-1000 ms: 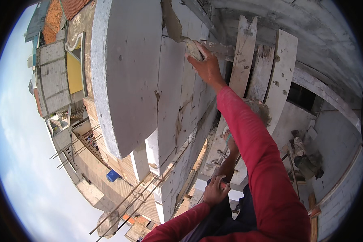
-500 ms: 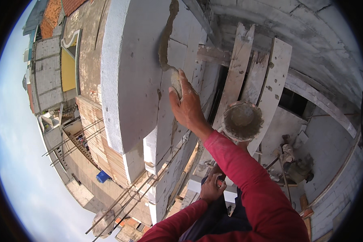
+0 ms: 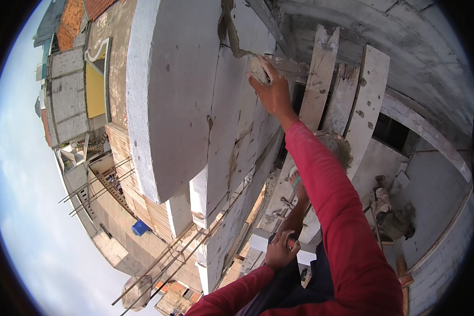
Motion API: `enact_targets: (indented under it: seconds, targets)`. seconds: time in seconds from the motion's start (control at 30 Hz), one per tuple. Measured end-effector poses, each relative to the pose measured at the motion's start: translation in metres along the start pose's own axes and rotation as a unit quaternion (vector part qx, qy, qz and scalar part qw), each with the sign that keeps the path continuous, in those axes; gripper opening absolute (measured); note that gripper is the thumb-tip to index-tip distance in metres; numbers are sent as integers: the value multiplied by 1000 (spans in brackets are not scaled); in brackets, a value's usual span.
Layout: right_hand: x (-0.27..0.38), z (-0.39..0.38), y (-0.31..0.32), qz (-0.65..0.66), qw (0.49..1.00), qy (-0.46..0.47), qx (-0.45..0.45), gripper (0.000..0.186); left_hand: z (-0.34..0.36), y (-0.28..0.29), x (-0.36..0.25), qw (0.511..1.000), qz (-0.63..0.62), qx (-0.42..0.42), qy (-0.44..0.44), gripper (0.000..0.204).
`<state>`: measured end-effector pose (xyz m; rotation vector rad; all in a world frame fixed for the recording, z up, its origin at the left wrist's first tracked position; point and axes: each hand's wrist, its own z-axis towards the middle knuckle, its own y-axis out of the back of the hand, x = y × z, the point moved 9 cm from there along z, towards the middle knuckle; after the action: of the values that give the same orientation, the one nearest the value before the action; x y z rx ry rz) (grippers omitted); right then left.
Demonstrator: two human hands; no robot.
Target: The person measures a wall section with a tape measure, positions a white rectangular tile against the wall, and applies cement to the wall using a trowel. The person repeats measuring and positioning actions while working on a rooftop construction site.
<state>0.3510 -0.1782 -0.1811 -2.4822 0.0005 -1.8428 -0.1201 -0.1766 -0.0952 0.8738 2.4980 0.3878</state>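
My right hand [image 3: 271,89] is closed on a pale, mortar-coated hand tool [image 3: 258,68] against a white block wall [image 3: 184,95], at the lower end of a grey mortar streak [image 3: 231,34]. Its red sleeve partly covers a mortar bucket [image 3: 338,149] on the boards. Low in the view, my left hand [image 3: 279,253] is closed on a small red object [image 3: 290,243], too hidden to identify, beside my bare lower leg [image 3: 299,210]. A teal strap crosses the foot [image 3: 296,180], which is mostly behind my right arm.
Wooden planks [image 3: 368,95] span the gap at right under rough concrete [image 3: 411,58]. A crouched person [image 3: 392,216] is lower right. Thin poles [image 3: 174,263] jut out at lower left, with neighbouring roofs [image 3: 97,8] and a blue container [image 3: 140,227] below.
Since half a second ago, my right hand has moved up and right along the wall with the tool, and my arm now covers more of the bucket.
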Motion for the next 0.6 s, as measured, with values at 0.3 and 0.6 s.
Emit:
enact_targets:
  seconds: [0.3, 0.6]
  targets:
    - [20, -4, 25, 120, 986, -107, 49, 63, -1, 7, -16, 998, 24, -35, -43, 47]
    - [69, 5, -5, -122, 988, 80, -45, 61, 0, 6, -16, 997, 32, -53, -53, 48]
